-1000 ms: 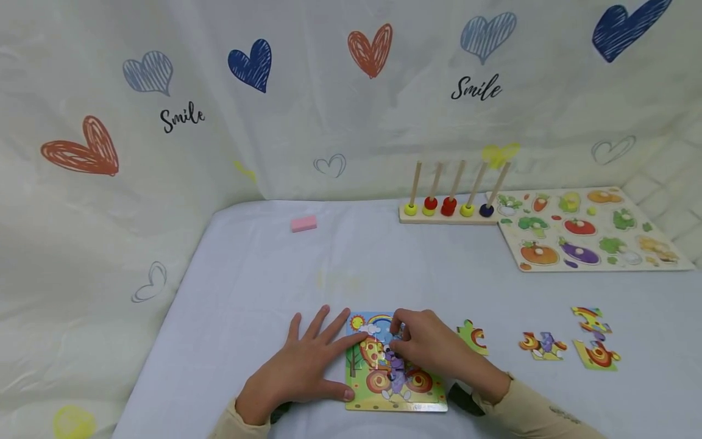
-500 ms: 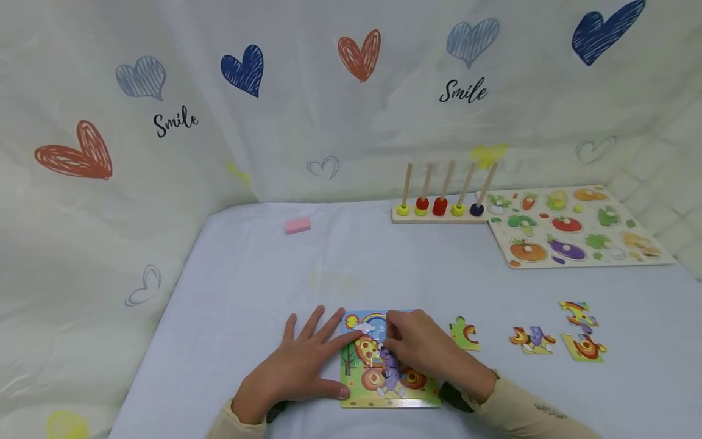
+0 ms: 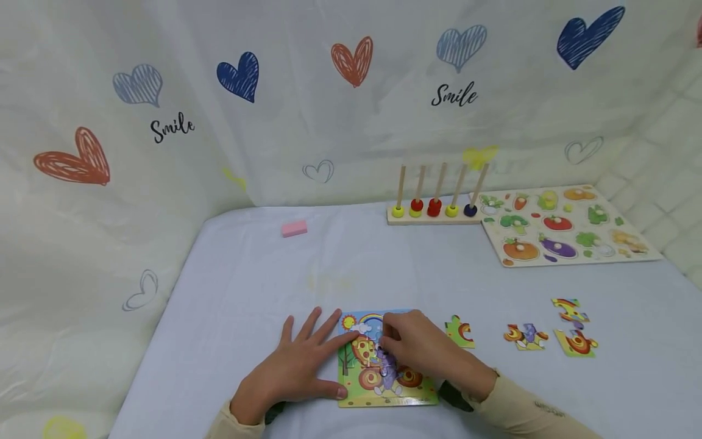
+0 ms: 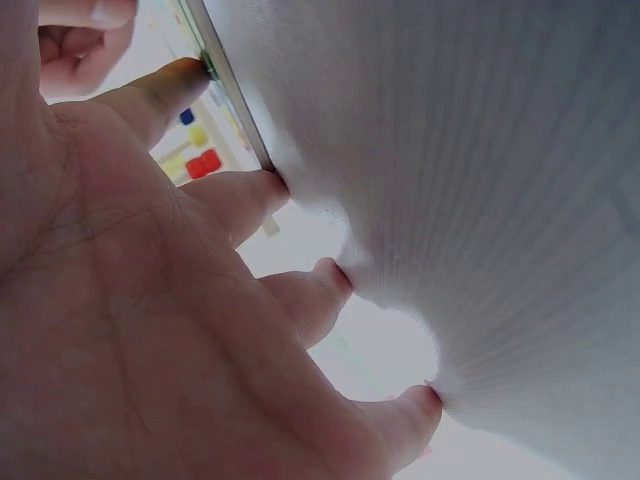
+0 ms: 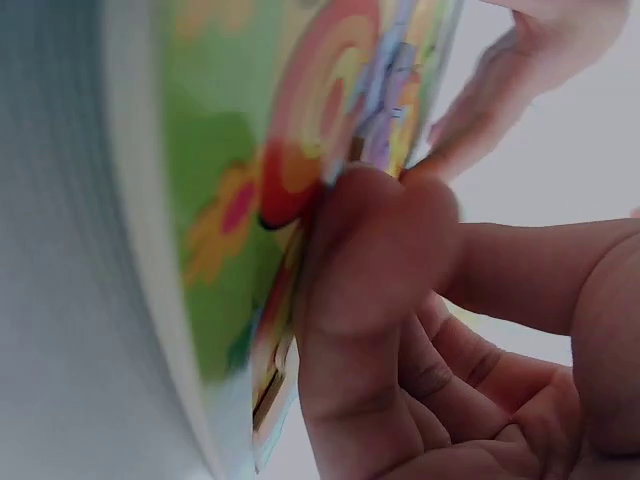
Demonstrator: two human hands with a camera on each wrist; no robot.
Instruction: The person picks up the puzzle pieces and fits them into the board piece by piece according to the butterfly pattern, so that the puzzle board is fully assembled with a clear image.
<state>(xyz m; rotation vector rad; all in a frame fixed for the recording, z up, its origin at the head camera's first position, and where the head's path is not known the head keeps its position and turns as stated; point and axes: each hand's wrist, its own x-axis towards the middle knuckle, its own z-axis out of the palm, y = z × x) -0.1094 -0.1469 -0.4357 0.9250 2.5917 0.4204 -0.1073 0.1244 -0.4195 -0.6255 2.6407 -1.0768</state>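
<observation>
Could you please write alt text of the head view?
A person's spread left hand touches the left edge of a picture puzzle; the right hand bends over it. Loose pieces lie to the right, with a bead stand and vegetable board behind.

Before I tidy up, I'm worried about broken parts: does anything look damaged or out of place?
Nothing stands out as spilled or broken. Loose puzzle pieces lie scattered to the right of the puzzle board. The right hand covers part of it, so the fit there is unclear.
</observation>
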